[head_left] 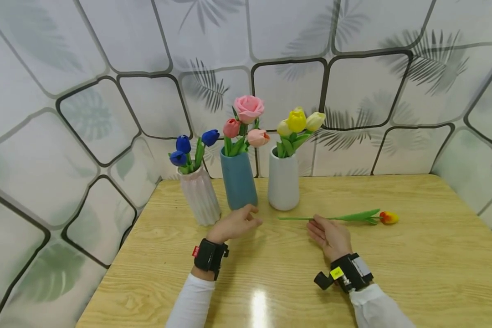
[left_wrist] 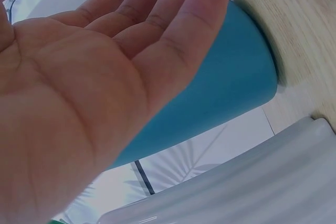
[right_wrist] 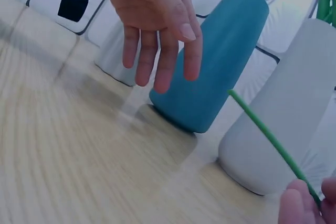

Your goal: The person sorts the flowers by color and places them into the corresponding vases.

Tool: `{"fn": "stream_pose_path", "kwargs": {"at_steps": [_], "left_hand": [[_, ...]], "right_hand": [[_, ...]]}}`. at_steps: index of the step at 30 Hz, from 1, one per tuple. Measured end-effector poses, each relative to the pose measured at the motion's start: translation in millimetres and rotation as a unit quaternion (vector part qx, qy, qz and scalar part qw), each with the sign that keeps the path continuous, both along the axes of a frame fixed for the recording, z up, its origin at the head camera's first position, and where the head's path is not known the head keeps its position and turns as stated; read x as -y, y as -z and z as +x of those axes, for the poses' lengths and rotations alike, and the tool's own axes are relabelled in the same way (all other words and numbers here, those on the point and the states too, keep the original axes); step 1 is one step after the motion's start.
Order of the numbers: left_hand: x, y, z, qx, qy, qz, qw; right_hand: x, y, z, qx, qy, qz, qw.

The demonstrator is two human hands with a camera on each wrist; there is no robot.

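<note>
A red-and-yellow tulip [head_left: 389, 217] with a long green stem lies sideways in my right hand [head_left: 330, 234]. Thumb and fingers pinch that stem [right_wrist: 268, 132] in the right wrist view; its cut end points left. My left hand [head_left: 234, 224] holds nothing and hovers in front of the blue vase [head_left: 238, 182]. Its fingers look loosely extended in the left wrist view, close to the blue vase [left_wrist: 210, 87]; whether they touch it I cannot tell. A pink rose [head_left: 249, 109] and two pinkish tulips stand in the blue vase.
Left of the blue vase, a pale ribbed vase [head_left: 200, 196] holds blue tulips [head_left: 183, 144]. On its right, a white vase [head_left: 284, 184] contains yellow and cream tulips [head_left: 297, 120]. All stand on a wooden table [head_left: 426, 273] before a patterned backdrop [head_left: 365, 91].
</note>
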State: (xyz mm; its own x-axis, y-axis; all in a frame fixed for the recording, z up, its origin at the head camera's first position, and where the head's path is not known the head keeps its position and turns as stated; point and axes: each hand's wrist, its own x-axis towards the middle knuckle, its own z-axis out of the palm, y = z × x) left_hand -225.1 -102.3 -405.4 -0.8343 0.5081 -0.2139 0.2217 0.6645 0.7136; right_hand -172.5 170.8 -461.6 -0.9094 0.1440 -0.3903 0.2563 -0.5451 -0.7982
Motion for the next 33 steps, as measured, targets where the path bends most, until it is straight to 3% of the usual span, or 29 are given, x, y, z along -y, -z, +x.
{"fn": "stream_pose_path", "kwargs": {"at_steps": [9,18,24,29,33], "left_hand": [[2,3.4,-1.8,0.023,-0.008,0.004,0.9997],[-5,19.4,-7.5,0.037,-0.008,0.01,0.9992],[-22,33.0,-11.6,0.014,0.003,0.033,0.9993],[-40,35.1,-20.3,0.007,-0.016,0.035,0.9993],[-55,40.9,-33.2,0.022,-0.053,0.098,0.9935]], "right_hand": [[7,1.9,-1.3,0.016,0.043,-0.062,0.997],[7,0.0,-2.9,0.01,0.084,-0.001,0.996],[11,-5.3,-2.0,-0.045,0.1,0.023,0.994],[15,-11.9,0.5,-0.106,0.156,0.085,0.978],[20,-16.1,2.7,-0.193,0.21,0.121,0.951]]}}
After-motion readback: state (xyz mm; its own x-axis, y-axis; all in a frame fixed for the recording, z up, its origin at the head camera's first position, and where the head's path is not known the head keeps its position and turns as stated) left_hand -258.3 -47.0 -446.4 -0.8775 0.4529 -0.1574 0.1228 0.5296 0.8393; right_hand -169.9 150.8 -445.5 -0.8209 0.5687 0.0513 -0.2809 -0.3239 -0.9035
